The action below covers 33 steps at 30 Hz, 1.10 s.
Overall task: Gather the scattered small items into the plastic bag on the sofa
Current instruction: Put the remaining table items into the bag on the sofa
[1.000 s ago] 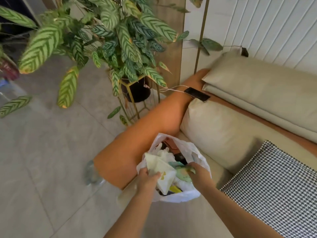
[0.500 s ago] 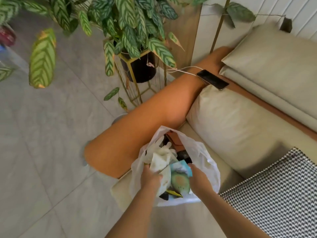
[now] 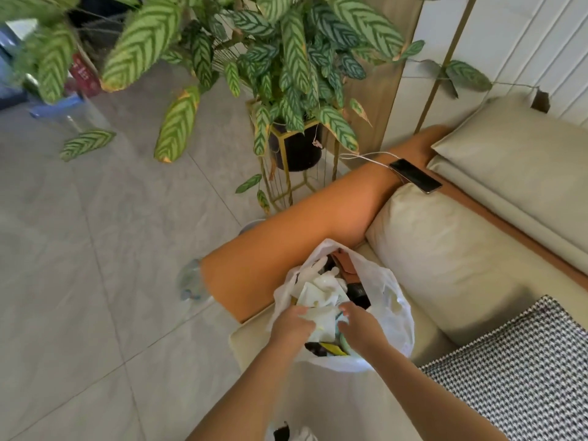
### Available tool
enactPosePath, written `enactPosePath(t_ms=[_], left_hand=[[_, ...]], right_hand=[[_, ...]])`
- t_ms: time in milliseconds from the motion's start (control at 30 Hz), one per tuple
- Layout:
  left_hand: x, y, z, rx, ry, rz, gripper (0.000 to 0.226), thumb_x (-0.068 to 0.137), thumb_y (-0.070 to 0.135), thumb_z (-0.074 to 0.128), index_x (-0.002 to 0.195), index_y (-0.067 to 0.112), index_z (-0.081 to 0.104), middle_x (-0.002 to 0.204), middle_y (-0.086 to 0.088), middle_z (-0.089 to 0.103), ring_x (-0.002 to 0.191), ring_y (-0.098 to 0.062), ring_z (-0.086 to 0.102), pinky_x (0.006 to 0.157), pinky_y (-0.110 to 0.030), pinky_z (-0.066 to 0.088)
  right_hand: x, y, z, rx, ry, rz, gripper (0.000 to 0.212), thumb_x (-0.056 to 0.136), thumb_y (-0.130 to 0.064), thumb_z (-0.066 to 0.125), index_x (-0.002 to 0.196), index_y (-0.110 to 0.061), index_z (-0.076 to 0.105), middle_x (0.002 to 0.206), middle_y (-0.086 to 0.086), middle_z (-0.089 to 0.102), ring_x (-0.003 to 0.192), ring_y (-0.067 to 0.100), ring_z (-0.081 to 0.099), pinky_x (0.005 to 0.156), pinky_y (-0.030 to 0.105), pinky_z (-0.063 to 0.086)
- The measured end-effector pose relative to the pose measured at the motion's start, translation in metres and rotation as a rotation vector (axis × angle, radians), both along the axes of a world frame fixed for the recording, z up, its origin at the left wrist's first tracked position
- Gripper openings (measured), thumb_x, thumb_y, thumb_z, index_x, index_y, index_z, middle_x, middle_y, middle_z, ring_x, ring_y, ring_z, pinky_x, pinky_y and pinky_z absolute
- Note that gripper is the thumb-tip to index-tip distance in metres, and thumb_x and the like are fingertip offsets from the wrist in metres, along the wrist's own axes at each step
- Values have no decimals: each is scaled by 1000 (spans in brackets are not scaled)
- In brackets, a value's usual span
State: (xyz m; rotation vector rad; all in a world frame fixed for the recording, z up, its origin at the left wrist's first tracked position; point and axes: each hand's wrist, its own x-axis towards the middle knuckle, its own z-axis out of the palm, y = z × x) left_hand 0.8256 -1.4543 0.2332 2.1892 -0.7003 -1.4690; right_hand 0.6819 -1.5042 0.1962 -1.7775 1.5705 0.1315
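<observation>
Plastic bag (image 3: 386,300), sofa corner: left hand (image 3: 291,326) and right hand (image 3: 359,323) inside the mouth, grips indiscernible; pack small items (image 3: 318,294) downward, rim kept upright.

Striped-leaf potted plant (image 3: 286,58) on a gold stand (image 3: 280,173); charging phone (image 3: 415,176) on the orange armrest (image 3: 302,237); houndstooth cushion (image 3: 521,377) nearby

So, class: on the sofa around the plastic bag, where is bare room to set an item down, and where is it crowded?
Free: the cream seat near the camera in front of the plastic bag, and the cushion between bag and phone. Crowded: the bag's mouth, filled with packets under the left hand and right hand; the checked cushion takes the right.
</observation>
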Motion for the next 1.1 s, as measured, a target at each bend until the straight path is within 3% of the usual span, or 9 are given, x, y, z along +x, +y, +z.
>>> enactPosePath(t_ms=[267,333,433,533,600,733,867,1100], left_hand=[[26,118,27,-140,-109,-141,22,90,21,54,110,21,64,103,4,64,100,-17,61,87,-25,47],[37,162,30,-136,-179,-166,24,91,24,52,110,20,67,109,3,65,104,-17,61,86,-22,45],[57,230,32,-94,-196,-88,22,89,28,56,102,15,69,108,-6,69,100,-23,65,86,-30,53],[79,297,33,-74,-225,-20,13,87,33,60,88,22,68,97,-3,71,88,-18,68,78,-27,53],[93,336,34,-74,-272,32,14,87,32,63,93,22,70,101,-3,71,93,-16,66,83,-26,52],[108,408,42,-44,-343,192,23,84,40,63,94,20,70,102,3,71,99,-14,65,86,-22,48],[109,472,45,-39,-338,347,25,83,43,61,92,21,68,105,0,69,103,-18,64,87,-25,49],[61,576,46,67,-399,657,27,83,50,56,98,28,65,110,5,65,103,-17,60,83,-25,45]], right_hand=[[31,84,41,-88,-7,206,30,93,-24,46,122,-21,56,123,2,61,112,20,56,95,27,43],[44,117,49,-111,-35,279,25,93,-22,45,114,-17,59,115,6,63,108,22,58,89,27,44],[66,174,60,-127,-37,414,12,93,-17,44,91,-18,56,99,7,62,102,22,59,82,29,41],[91,227,67,-157,-93,512,16,91,-10,45,86,-20,57,99,11,67,96,22,61,74,23,36],[108,260,69,-148,-145,554,21,89,-8,46,77,-22,56,98,14,67,90,19,61,79,27,41],[141,322,69,-154,-196,677,21,93,-18,47,99,-10,66,104,10,69,98,22,64,87,30,46],[165,381,69,-150,-182,893,21,91,-22,47,101,-15,64,103,5,69,99,23,64,82,28,45],[165,454,80,-159,-152,1283,29,92,-32,47,117,-23,59,118,1,65,110,21,60,91,27,47]])
